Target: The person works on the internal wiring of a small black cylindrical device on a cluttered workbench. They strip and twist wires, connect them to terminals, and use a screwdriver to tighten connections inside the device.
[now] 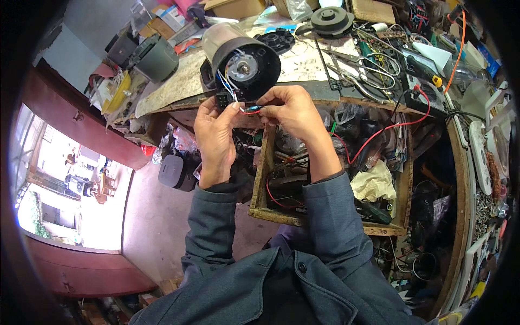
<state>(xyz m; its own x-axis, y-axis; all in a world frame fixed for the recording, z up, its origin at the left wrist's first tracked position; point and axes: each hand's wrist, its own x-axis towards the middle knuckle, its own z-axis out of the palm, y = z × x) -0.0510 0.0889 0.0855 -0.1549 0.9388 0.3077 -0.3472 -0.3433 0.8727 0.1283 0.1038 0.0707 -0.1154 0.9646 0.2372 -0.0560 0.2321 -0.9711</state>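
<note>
An appliance base [265, 70] with a translucent upper housing lies on its side at the bench edge, its round metal centre exposed and wires hanging out. My left hand [216, 135] is closed on the white wires [237, 106] beside a small black connector block [222, 99]. Just to the right, my right hand [292, 116] pinches a slim teal-and-red lead tip [252, 108] against the wiring below the housing. A red test lead [379, 125] runs from behind my right wrist up to a black meter [417, 100] at the right of the bench; its display is too small to make out.
The cluttered bench [162, 97] holds a grey container [151, 59], a yellow bowl [116, 95], a round black part [330, 19] and tangled cables. An open wooden drawer [279, 219] full of parts is below my hands. A red door [81, 265] and bright opening stand at left.
</note>
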